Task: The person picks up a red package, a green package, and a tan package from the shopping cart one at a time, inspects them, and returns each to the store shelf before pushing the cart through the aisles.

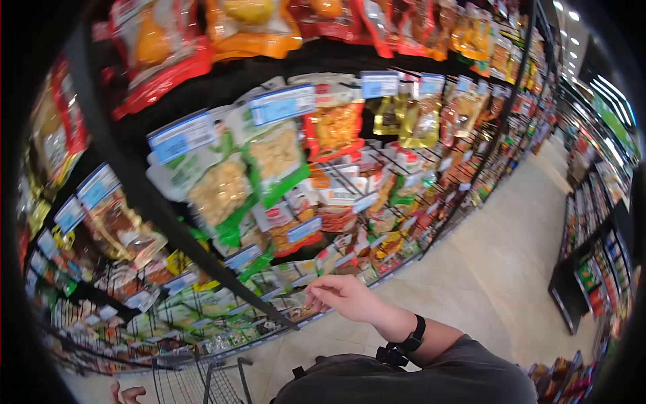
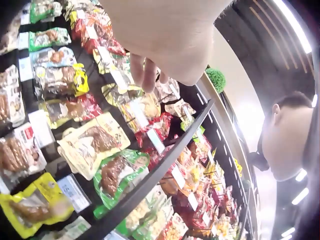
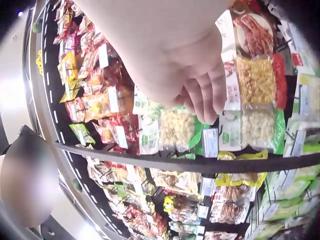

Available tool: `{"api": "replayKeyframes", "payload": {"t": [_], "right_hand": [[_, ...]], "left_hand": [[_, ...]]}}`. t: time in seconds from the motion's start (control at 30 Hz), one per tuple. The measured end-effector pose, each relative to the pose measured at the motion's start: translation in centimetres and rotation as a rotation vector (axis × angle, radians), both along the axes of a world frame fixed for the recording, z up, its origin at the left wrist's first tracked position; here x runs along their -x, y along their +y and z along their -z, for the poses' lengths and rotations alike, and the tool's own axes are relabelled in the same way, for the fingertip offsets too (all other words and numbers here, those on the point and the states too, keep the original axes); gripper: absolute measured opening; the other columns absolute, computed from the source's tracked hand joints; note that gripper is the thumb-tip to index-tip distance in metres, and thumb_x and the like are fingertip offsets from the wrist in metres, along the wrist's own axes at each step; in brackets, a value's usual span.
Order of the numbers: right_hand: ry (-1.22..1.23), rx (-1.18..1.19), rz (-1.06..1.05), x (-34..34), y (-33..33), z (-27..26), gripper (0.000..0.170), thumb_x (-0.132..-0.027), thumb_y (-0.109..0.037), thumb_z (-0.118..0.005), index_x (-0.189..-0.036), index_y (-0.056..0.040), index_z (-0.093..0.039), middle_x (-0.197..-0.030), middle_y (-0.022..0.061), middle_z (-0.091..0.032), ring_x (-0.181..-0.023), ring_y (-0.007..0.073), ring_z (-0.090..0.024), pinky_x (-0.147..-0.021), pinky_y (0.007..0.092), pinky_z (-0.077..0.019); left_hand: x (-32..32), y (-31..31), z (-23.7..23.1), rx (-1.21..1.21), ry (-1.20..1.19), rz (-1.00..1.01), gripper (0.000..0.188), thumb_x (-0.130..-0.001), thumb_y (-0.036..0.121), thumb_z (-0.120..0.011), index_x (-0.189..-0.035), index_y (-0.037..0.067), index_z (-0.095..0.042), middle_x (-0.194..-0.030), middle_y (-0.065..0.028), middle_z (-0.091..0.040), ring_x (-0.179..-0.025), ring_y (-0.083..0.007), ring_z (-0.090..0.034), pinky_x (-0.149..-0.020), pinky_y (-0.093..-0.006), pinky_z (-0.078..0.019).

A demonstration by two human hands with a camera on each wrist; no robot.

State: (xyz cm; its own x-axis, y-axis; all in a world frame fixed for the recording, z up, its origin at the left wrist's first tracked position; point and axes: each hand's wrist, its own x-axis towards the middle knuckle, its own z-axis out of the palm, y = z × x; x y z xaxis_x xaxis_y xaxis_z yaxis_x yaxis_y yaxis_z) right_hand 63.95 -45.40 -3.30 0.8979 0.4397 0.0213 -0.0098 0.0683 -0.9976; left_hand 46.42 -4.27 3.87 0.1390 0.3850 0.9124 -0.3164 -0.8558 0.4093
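Note:
My right hand [image 1: 343,296] reaches out in front of the shelf rack, its fingers loosely bent and nothing held in them. In the right wrist view the same hand [image 3: 180,70] overlaps bags of pale, rounded food [image 3: 176,131] with green edges. Only the fingers of my left hand [image 1: 126,394] show at the lower left of the head view, beside a wire shopping cart [image 1: 192,380]. Loosely bent, the left hand [image 2: 165,40] appears empty in its wrist view, with packed meat snacks [image 2: 95,142] hanging behind it.
Hanging food packets with blue-white price tags [image 1: 282,104] fill the rack. A dark upright post [image 1: 168,229] divides its sections. On the right, tiled floor [image 1: 484,262] runs along the aisle past a second, low display shelf [image 1: 592,269].

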Motion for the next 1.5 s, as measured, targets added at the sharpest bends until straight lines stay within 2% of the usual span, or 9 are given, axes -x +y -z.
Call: {"api": "replayKeyframes", "payload": {"t": [0.1, 0.33, 0.4, 0.6, 0.73, 0.87, 1.03, 1.17, 1.5], "right_hand": [[0.010, 0.013, -0.142, 0.0, 3.8, 0.0, 0.021, -0.105, -0.016, -0.052, -0.114, -0.0011, -0.064, -0.098, 0.0049, -0.071, -0.083, 0.0105, -0.067, -0.075, 0.0263, -0.0548], [0.013, 0.114, -0.457, 2.8, 13.0, -0.3, 0.022, -0.105, -0.017, -0.052, -0.116, -0.0027, -0.064, -0.101, 0.0053, -0.072, -0.085, 0.0110, -0.067, -0.075, 0.0266, -0.0550], [0.076, 0.116, -0.488, 4.3, 15.8, 0.4, 0.021, -0.104, -0.015, -0.051, -0.116, -0.0023, -0.063, -0.101, 0.0073, -0.072, -0.086, 0.0123, -0.069, -0.075, 0.0271, -0.0555], [0.063, 0.240, -0.729, 11.4, 23.9, 1.9, 0.022, -0.103, -0.014, -0.052, -0.116, -0.0008, -0.063, -0.102, 0.0080, -0.071, -0.089, 0.0146, -0.068, -0.076, 0.0284, -0.0543], [0.073, 0.326, -0.909, 17.8, 28.7, 1.6, 0.022, -0.103, -0.014, -0.052, -0.117, -0.0012, -0.063, -0.104, 0.0087, -0.070, -0.090, 0.0152, -0.068, -0.077, 0.0285, -0.0540], [0.026, 0.370, -0.984, 23.3, 32.3, 2.5, 0.022, -0.102, -0.013, -0.052, -0.117, -0.0009, -0.062, -0.105, 0.0097, -0.070, -0.090, 0.0167, -0.068, -0.076, 0.0300, -0.0540], [0.228, 0.461, -0.898, 26.6, 35.8, 8.2, 0.021, -0.102, -0.016, -0.053, -0.115, -0.0020, -0.062, -0.106, 0.0132, -0.071, -0.091, 0.0195, -0.069, -0.075, 0.0322, -0.0550], [0.307, 0.574, -0.907, 29.8, 37.4, 11.3, 0.021, -0.101, -0.016, -0.053, -0.115, -0.0031, -0.061, -0.110, 0.0142, -0.070, -0.096, 0.0221, -0.070, -0.076, 0.0341, -0.0562], [0.258, 0.723, -1.109, 34.5, 37.6, 12.5, 0.028, -0.103, -0.018, -0.051, -0.122, 0.0001, -0.059, -0.118, 0.0146, -0.068, -0.103, 0.0230, -0.069, -0.082, 0.0338, -0.0574]], "left_hand": [[4.6, 2.2, 0.4, 0.127, 0.066, -0.091, 0.033, -0.103, 0.020, -0.055, -0.121, -0.008, -0.049, -0.076, -0.0158, -0.063, -0.060, -0.0223, -0.058, -0.061, -0.0337, -0.0506], [18.3, 4.5, 1.8, 0.312, 0.206, -0.423, 0.031, -0.103, 0.021, -0.053, -0.122, -0.003, -0.054, -0.077, -0.0141, -0.063, -0.066, -0.0205, -0.057, -0.068, -0.0342, -0.0496], [23.7, 6.4, 3.8, 0.386, 0.244, -0.511, 0.035, -0.101, 0.015, -0.054, -0.133, 0.001, -0.053, -0.075, -0.0011, -0.053, -0.071, -0.0096, -0.053, -0.065, -0.0240, -0.0420], [38.8, 6.9, 6.6, 0.526, 0.391, -0.699, 0.032, -0.095, -0.001, -0.055, -0.127, 0.000, -0.055, -0.110, -0.0074, -0.060, -0.076, -0.0108, -0.055, -0.065, -0.0249, -0.0463], [47.3, 6.0, 10.3, 0.691, 0.628, -0.883, 0.025, -0.093, 0.001, -0.060, -0.118, 0.003, -0.059, -0.107, -0.0086, -0.061, -0.079, -0.0154, -0.060, -0.065, -0.0268, -0.0490], [57.0, 6.7, 22.4, 0.685, 0.989, -0.927, 0.030, -0.086, 0.013, -0.070, -0.113, 0.003, -0.061, -0.111, -0.0156, -0.064, -0.099, -0.0336, -0.063, -0.086, -0.0415, -0.0507], [58.8, 5.1, 29.8, 0.809, 1.291, -0.612, 0.044, -0.082, 0.016, -0.071, -0.125, 0.011, -0.063, -0.147, -0.0174, -0.047, -0.128, -0.0359, -0.051, -0.107, -0.0430, -0.0438], [58.1, 2.9, 33.5, 0.758, 1.443, -0.663, 0.054, -0.074, 0.007, -0.069, -0.126, 0.018, -0.063, -0.164, -0.0131, -0.019, -0.124, -0.0356, -0.055, -0.104, -0.0431, -0.0450], [57.8, 1.6, 33.7, 0.841, 1.423, -0.657, 0.047, -0.075, 0.006, -0.067, -0.120, 0.019, -0.064, -0.166, -0.0110, -0.014, -0.114, -0.0360, -0.060, -0.097, -0.0458, -0.0473]]}}
